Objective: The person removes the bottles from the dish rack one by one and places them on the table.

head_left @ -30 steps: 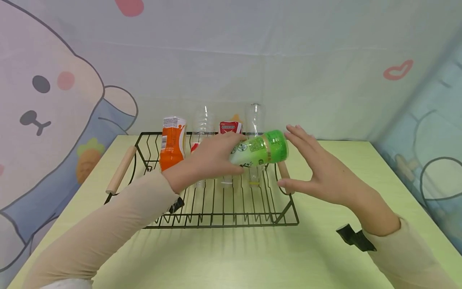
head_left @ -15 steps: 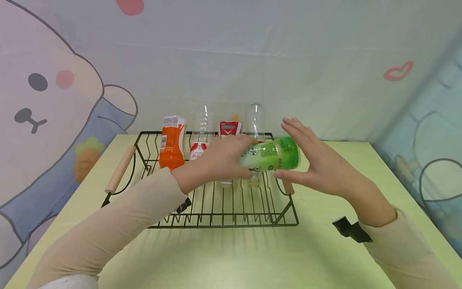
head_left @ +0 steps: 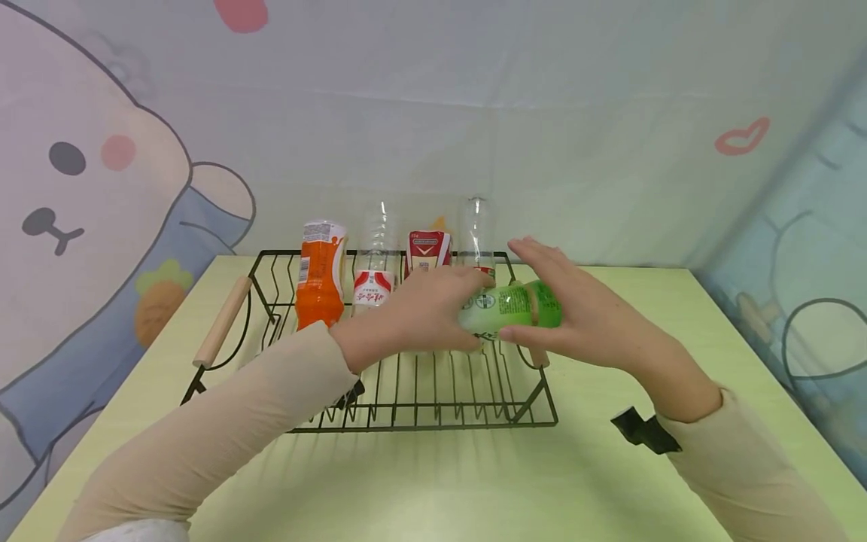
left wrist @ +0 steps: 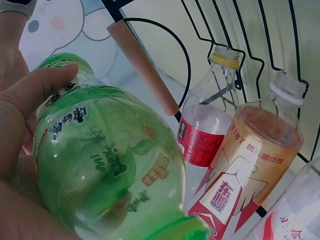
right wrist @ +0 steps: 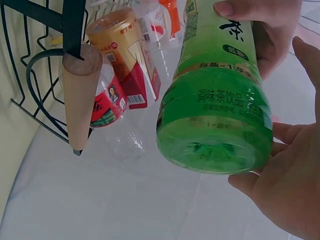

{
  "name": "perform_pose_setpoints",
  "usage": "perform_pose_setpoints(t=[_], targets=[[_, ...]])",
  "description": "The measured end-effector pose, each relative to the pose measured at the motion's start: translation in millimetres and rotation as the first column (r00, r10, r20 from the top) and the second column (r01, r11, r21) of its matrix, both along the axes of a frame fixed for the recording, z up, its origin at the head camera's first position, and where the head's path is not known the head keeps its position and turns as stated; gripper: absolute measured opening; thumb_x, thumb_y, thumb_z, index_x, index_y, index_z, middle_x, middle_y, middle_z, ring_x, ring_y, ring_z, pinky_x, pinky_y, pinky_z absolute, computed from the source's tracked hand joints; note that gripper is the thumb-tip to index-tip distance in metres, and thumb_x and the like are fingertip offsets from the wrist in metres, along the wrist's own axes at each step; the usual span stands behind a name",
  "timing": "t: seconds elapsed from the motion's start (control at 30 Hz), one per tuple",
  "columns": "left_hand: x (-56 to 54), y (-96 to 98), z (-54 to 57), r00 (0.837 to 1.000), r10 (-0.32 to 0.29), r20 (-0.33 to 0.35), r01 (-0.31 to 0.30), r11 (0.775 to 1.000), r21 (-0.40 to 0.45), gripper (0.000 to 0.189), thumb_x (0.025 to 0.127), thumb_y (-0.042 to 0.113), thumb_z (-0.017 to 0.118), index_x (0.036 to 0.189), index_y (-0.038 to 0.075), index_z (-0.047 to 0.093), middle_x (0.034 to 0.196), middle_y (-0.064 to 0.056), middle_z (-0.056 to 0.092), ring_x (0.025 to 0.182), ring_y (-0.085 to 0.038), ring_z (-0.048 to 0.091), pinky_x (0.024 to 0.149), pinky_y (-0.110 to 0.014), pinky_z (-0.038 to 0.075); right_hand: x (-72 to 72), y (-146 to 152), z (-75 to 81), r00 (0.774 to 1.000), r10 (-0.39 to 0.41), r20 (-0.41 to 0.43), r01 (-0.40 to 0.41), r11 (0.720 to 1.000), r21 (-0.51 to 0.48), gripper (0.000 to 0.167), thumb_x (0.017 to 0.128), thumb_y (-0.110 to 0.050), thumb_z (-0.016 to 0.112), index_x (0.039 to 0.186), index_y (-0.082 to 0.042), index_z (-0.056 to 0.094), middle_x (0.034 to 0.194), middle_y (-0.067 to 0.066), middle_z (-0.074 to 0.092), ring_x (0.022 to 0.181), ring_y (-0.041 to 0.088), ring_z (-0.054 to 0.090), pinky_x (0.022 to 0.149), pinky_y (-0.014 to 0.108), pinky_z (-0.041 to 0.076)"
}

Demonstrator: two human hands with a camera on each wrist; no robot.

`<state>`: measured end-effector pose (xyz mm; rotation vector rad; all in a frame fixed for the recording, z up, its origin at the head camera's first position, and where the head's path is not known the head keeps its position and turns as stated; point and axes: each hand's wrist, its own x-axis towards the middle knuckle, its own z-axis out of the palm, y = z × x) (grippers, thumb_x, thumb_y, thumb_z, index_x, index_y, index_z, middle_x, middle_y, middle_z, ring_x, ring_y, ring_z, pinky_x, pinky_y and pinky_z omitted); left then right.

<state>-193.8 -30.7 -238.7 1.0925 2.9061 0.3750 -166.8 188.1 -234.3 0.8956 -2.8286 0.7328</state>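
A green plastic tea bottle [head_left: 508,307] is held nearly sideways above the right part of a black wire basket [head_left: 406,429]. My left hand [head_left: 427,307] grips it from the left; in the left wrist view its thumb [left wrist: 47,90] lies along the bottle. My right hand [head_left: 596,320] is around the bottle's base end, thumb in front and fingers behind. In the right wrist view those right fingers [right wrist: 285,135] look fairly straight beside the green base; firm contact is hard to tell. The bottle's neck end is hidden by my left hand in the head view.
Along the basket's back lie an orange bottle [head_left: 320,275], a clear bottle with a red-white label [head_left: 372,286], a red-and-gold bottle [head_left: 427,248] and another clear bottle [head_left: 476,233]. Wooden handles [head_left: 222,322] stand at both sides. A printed curtain [head_left: 609,150] hangs behind the table.
My left hand has carried the green bottle right and slightly down. My right hand has moved left, from beside the base to around it. The basket and its bottles stay put.
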Motion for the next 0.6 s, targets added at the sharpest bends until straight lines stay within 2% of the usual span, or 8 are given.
perform_pose_setpoints(t=[0.07,0.13,0.23,0.27,0.47,0.6], targets=[[1.4,0.5,0.3,1.000,-0.004,0.001,0.004,1.000,-0.009,0.067,0.075,0.032,0.077,0.135,0.017,0.052,0.114,0.005,0.059,0.089,-0.012,0.052,0.072,-0.031,0.045,-0.9,-0.9,-0.9,1.000,0.012,0.015,-0.012,1.000,-0.001,0.091,0.083,-0.048,0.071,0.154,-0.021,0.021,0.157,0.004,0.024,0.139,0.029,0.032,0.109,0.054,0.031],[2.3,1.2,0.5,1.000,-0.010,-0.003,0.010,1.000,-0.020,0.067,0.075,0.032,0.078,0.135,0.017,0.052,0.114,0.006,0.060,0.089,-0.012,0.052,0.073,-0.032,0.045,-1.1,-1.4,-1.6,0.999,0.018,0.031,-0.018,1.000,0.001,0.092,0.083,-0.050,0.071,0.154,-0.022,0.020,0.156,0.006,0.025,0.124,0.027,0.047,0.105,0.051,0.037],[3.4,2.6,0.9,1.000,-0.021,-0.015,0.020,0.999,-0.031,0.067,0.074,0.032,0.078,0.135,0.017,0.052,0.114,0.006,0.060,0.089,-0.012,0.052,0.074,-0.033,0.044,-0.8,-1.7,-2.3,0.999,0.028,0.046,-0.028,1.000,0.003,0.092,0.082,-0.052,0.070,0.154,-0.023,0.019,0.153,0.008,0.028,0.097,0.020,0.054,0.095,0.044,0.045],[3.6,3.1,0.8,0.999,-0.024,-0.020,0.023,0.999,-0.035,0.067,0.074,0.032,0.078,0.134,0.018,0.052,0.113,0.006,0.060,0.089,-0.012,0.053,0.074,-0.033,0.044,-0.4,-1.8,-2.5,0.998,0.028,0.050,-0.028,1.000,0.005,0.093,0.082,-0.052,0.070,0.154,-0.024,0.019,0.152,0.007,0.030,0.094,0.019,0.054,0.092,0.043,0.046],[5.9,6.8,0.6,0.999,-0.037,-0.018,0.037,0.998,-0.050,0.067,0.074,0.030,0.078,0.134,0.018,0.052,0.112,0.007,0.061,0.089,-0.011,0.053,0.072,-0.032,0.044,1.1,-1.4,-3.7,0.998,0.019,0.055,-0.021,0.999,0.030,0.094,0.082,-0.053,0.070,0.154,-0.022,0.019,0.153,0.006,0.030,0.104,0.022,0.052,0.090,0.042,0.046],[7.9,8.9,0.5,0.999,-0.036,-0.020,0.035,0.997,-0.063,0.067,0.075,0.030,0.078,0.135,0.018,0.052,0.114,0.007,0.060,0.091,-0.011,0.052,0.076,-0.035,0.044,1.8,-0.8,-5.3,0.998,0.015,0.053,-0.017,0.999,0.042,0.096,0.081,-0.056,0.070,0.154,-0.022,0.019,0.154,0.003,0.030,0.105,0.021,0.052,0.087,0.040,0.047]])
